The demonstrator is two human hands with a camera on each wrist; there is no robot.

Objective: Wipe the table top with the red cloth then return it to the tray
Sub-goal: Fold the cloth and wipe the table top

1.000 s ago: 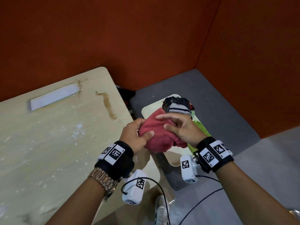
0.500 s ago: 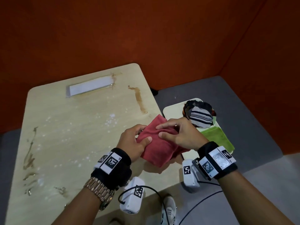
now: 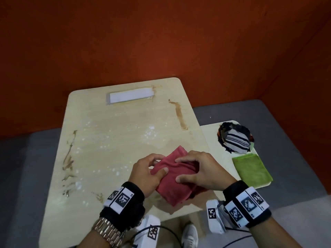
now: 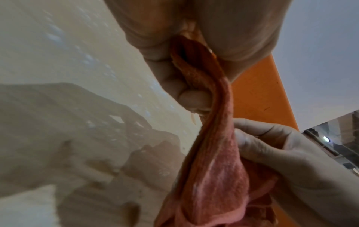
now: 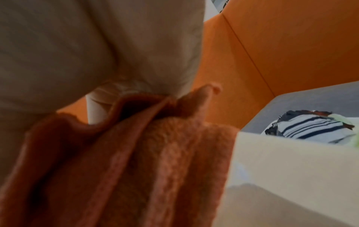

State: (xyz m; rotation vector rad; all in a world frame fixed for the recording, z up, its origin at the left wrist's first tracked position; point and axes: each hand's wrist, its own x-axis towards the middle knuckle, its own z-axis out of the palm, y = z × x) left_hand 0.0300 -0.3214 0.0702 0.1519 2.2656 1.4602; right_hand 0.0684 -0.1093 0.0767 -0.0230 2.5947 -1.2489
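Note:
Both hands hold a folded red cloth [image 3: 172, 185] just above the near right part of the pale wooden table [image 3: 111, 140]. My left hand [image 3: 148, 171] pinches its left edge, thumb on top. My right hand [image 3: 198, 171] grips its right side with curled fingers. In the left wrist view the red cloth [image 4: 209, 153] hangs in folds between my left fingers [image 4: 194, 98] and the right hand [image 4: 291, 153]. The right wrist view shows the red cloth [image 5: 136, 161] bunched under the palm. A white tray [image 3: 211, 133] sits to the right of the table.
The tray holds a striped bundle of cloths [image 3: 236, 140] and a folded green cloth [image 3: 250, 169]. Brown smears [image 3: 179, 113] and white specks [image 3: 150, 133] mark the table. A white strip [image 3: 130, 95] lies at its far edge. Orange walls [image 3: 161, 42] enclose the corner.
Both hands have carried the red cloth left, from over the tray to above the table's near right part. The head view has swung left, so the whole table now shows.

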